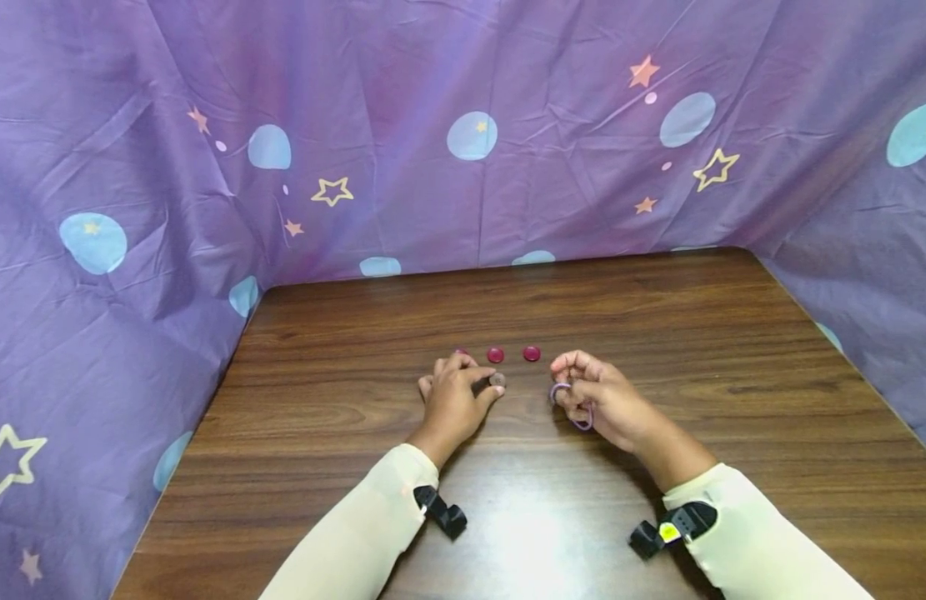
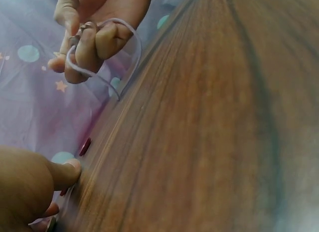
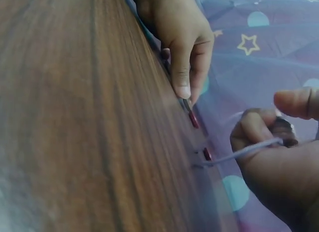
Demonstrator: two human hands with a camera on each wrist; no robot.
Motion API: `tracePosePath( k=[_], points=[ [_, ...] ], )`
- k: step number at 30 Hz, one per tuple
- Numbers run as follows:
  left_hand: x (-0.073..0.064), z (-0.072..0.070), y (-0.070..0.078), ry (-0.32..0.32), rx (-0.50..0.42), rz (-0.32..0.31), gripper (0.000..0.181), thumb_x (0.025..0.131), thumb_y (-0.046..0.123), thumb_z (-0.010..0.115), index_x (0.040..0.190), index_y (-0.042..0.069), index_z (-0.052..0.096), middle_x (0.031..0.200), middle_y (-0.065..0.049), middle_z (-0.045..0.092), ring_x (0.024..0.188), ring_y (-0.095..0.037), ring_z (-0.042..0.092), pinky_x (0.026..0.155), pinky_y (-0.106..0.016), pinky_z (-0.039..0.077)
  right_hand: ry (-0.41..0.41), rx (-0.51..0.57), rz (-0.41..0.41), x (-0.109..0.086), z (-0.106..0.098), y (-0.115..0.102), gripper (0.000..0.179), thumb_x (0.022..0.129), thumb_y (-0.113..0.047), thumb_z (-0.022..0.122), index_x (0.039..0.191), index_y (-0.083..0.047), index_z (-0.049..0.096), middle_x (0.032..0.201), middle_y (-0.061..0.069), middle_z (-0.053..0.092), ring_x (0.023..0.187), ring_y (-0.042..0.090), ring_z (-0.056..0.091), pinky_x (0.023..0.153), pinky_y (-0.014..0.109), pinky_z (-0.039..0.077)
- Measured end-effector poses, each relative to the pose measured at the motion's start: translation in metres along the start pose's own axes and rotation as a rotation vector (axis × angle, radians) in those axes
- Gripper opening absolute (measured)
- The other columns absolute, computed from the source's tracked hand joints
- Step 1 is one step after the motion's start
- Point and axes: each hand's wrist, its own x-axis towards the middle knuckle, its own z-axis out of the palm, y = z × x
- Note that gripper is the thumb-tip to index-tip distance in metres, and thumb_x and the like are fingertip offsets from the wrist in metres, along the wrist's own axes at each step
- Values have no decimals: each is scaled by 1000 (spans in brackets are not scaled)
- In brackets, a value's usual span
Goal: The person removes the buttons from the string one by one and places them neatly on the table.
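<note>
Low over the table, my left hand (image 1: pixel 453 398) pinches a small grey-brown button (image 1: pixel 497 380) between thumb and index finger. The right wrist view shows this button (image 3: pixel 186 105) edge-on at the fingertips. Just beyond lie red buttons (image 1: pixel 496 355), one partly hidden behind the left hand. My right hand (image 1: pixel 603 402), raised to the right of them, holds a looped light-purple cord (image 1: pixel 556 389) in its curled fingers. Small dark, shiny round pieces (image 3: pixel 284 130) sit among those fingers in the right wrist view; how they join the cord I cannot tell.
The brown wood-grain table (image 1: pixel 320 358) has a bright glare near its front. Purple cloth (image 1: pixel 402 167) with stars and blue ovals hangs behind it and at both sides. Each sleeve carries a black wrist camera (image 1: pixel 451 521).
</note>
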Motion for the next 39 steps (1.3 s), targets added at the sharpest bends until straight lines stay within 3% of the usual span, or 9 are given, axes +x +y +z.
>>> tracePosePath(
  k=[4,9,12,17,24,29,35,39],
  points=[
    [1,0,2,3,8,11,34,93,38,87,122,22,85,117,-3,69,116,-31,61,98,-57,38,-8,-31,25,-2,0,-3,28,97,13,46,115,-8,42,90,-1,52,73,8,49,57,20,32],
    [1,1,2,3,11,6,33,94,37,86,123,22,85,115,-3,68,115,-31,60,97,-57,38,3,-52,21,-5,-2,-2,10,111,-3,54,112,-7,45,78,-2,51,64,6,45,54,26,24],
    [1,2,2,-2,3,-4,32,94,36,86,123,23,85,115,-3,67,115,-31,59,97,-57,37,35,-28,-11,-7,-6,0,8,110,-3,59,109,-9,54,76,-5,55,61,4,47,52,25,25],
    [1,1,2,-8,-22,-9,31,95,34,85,124,23,84,115,-5,65,113,-32,57,97,-57,35,79,-6,-51,-10,-13,2,20,106,7,60,113,-11,64,83,-9,65,60,2,51,52,17,36],
    [0,1,3,-13,-27,-14,32,95,32,85,125,23,84,114,-6,63,112,-32,57,97,-57,35,114,-41,-6,-18,-14,-2,27,103,5,66,112,-20,74,81,-9,63,66,2,59,55,14,43],
    [0,1,4,-16,-33,-19,32,95,32,85,126,23,84,115,-5,63,112,-32,56,96,-56,35,143,-37,34,-23,-15,-9,34,99,9,66,118,-18,72,84,-9,63,67,2,58,57,15,45],
    [0,-1,5,-28,-38,-27,33,95,32,84,127,23,83,116,-5,62,113,-32,54,98,-57,34,207,-37,41,-24,-12,-12,18,108,-1,58,114,-14,70,84,-7,64,63,3,53,54,15,42],
    [-1,-1,5,-34,-46,-36,33,96,32,84,128,23,83,116,-5,62,115,-32,54,99,-57,34,237,-60,50,-25,-9,-12,20,114,-10,54,110,-16,73,83,-7,65,60,3,52,52,15,42]
  ],
)
